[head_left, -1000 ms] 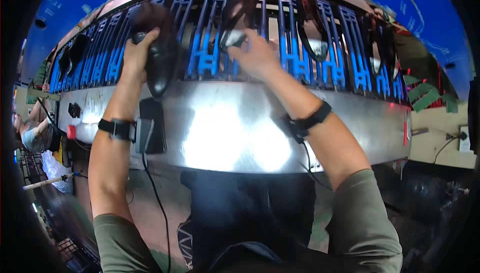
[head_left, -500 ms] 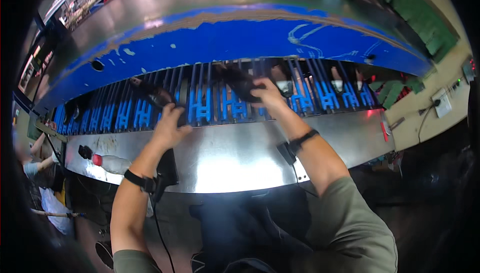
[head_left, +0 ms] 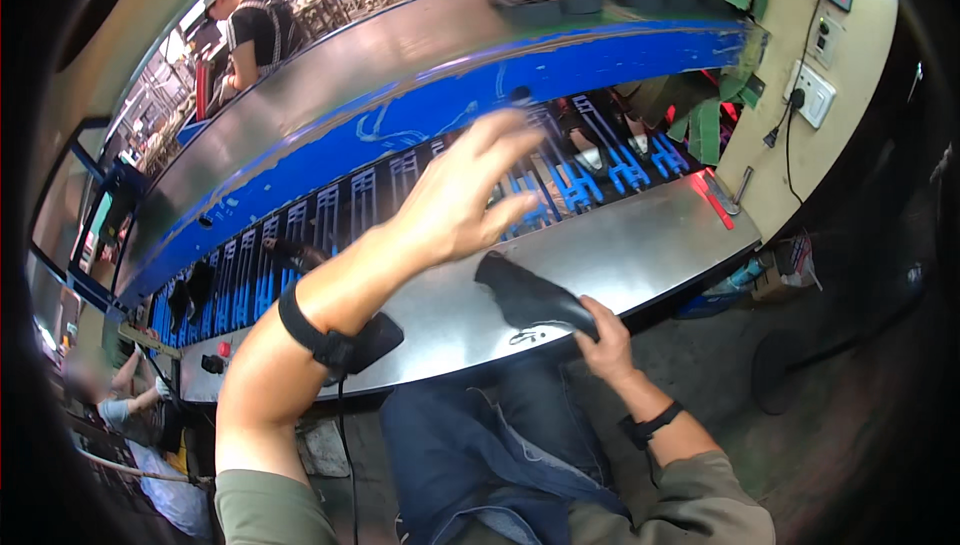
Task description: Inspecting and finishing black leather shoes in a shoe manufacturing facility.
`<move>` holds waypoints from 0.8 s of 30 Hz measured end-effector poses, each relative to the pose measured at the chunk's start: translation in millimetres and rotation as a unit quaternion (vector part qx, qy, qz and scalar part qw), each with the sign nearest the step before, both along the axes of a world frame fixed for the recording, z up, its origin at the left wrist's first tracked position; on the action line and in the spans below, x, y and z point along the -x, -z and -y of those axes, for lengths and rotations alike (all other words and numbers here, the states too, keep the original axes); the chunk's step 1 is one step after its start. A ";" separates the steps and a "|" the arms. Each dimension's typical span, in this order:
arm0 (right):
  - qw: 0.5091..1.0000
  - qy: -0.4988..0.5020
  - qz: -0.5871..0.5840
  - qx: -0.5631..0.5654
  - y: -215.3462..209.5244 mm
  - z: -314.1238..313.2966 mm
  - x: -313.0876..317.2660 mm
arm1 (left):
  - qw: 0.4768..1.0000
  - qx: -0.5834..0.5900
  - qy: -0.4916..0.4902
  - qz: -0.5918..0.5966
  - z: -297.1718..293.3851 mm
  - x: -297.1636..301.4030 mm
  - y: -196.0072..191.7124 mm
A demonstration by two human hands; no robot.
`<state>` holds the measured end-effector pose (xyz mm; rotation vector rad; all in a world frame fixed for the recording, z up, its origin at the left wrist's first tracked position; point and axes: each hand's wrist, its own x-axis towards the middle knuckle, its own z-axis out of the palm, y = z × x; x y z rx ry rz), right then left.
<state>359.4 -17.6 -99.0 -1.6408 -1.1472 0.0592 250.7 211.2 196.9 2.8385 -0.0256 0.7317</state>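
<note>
My right hand (head_left: 606, 337) is closed on one end of a black shoe upper (head_left: 530, 292). The upper is tilted above the front edge of the metal ledge, its wider end pointing away to the left. My left hand (head_left: 465, 190) is raised over the conveyor of blue forked bars (head_left: 362, 193), fingers spread, with nothing in it. It is slightly blurred and hides part of the bars. Left of that forearm, a dark shoe-shaped piece (head_left: 296, 253) rests on the bars. More dark pieces (head_left: 190, 291) lie at the conveyor's left.
The steel ledge (head_left: 660, 235) runs in front of the conveyor, a blue beam (head_left: 420, 110) behind it. Green flaps (head_left: 705, 130) hang at the right end, near a red tool (head_left: 712, 201). A wall socket (head_left: 812, 95) is beyond. One person (head_left: 262, 33) sits across; another (head_left: 140, 405) is at left.
My view has turned right. My right hand has drawn back toward me with the black shoe upper. My left hand has left the dark piece on the bars and moved right, opening.
</note>
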 end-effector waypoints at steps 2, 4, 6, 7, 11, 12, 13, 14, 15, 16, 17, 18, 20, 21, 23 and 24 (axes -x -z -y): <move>0.999 0.002 0.021 -0.028 5.6 -17.2 -1.1 | 0.999 -0.025 0.015 0.033 5.4 -59.1 -21.0; 0.998 -0.028 0.035 -0.051 17.7 -39.1 -9.9 | 0.994 -0.081 0.007 0.071 -9.1 -123.6 -34.2; 0.996 -0.036 0.056 -0.063 29.5 -55.4 -17.5 | 0.987 -0.104 0.013 0.120 -37.6 -187.7 -49.1; 0.995 -0.035 0.065 -0.062 34.7 -60.5 -16.8 | 0.990 -0.107 -0.038 0.085 -55.6 -209.2 -58.1; 0.991 -0.017 0.107 -0.072 42.4 -63.6 -23.6 | 0.990 -0.072 -0.116 0.031 -96.9 -257.2 -64.0; 0.991 -0.036 0.105 -0.076 41.4 -69.4 -21.3 | 0.974 -0.083 -0.208 -0.025 -101.7 -254.3 -74.3; 0.990 -0.009 0.120 -0.072 44.4 -68.1 -24.9 | 0.956 -0.079 -0.269 -0.083 -102.4 -268.6 -69.2; 0.988 0.016 0.137 -0.069 47.9 -65.2 -27.9 | 0.970 -0.065 -0.226 -0.065 -101.3 -276.8 -61.7; 0.986 -0.010 0.137 -0.091 43.5 -70.6 -22.2 | 0.962 -0.080 -0.255 -0.061 -99.4 -257.1 -75.6; 0.989 -0.008 0.122 -0.083 48.2 -67.8 -22.0 | 0.975 -0.071 -0.204 -0.044 -91.6 -253.7 -73.2; 0.991 -0.005 0.108 -0.077 51.9 -67.1 -23.0 | 0.986 -0.065 -0.153 -0.027 -82.1 -246.5 -71.4; 0.990 -0.008 0.113 -0.086 51.6 -68.7 -23.5 | 0.985 -0.030 -0.167 0.006 -70.5 -231.5 -69.4; 0.992 -0.020 0.103 -0.075 52.8 -63.5 -19.4 | 0.990 -0.038 -0.089 0.101 -49.4 -185.1 -59.8; 0.992 -0.028 0.103 -0.062 52.2 -62.2 -18.0 | 0.984 -0.082 0.001 0.158 -39.8 -147.0 -60.6; 0.990 0.000 0.120 -0.078 56.6 -59.2 -19.4 | 0.989 -0.080 0.064 0.103 16.3 -64.6 -63.6; 0.993 -0.010 0.109 -0.047 55.7 -52.6 -20.9 | 0.983 -0.093 0.114 0.106 43.3 -29.1 -61.6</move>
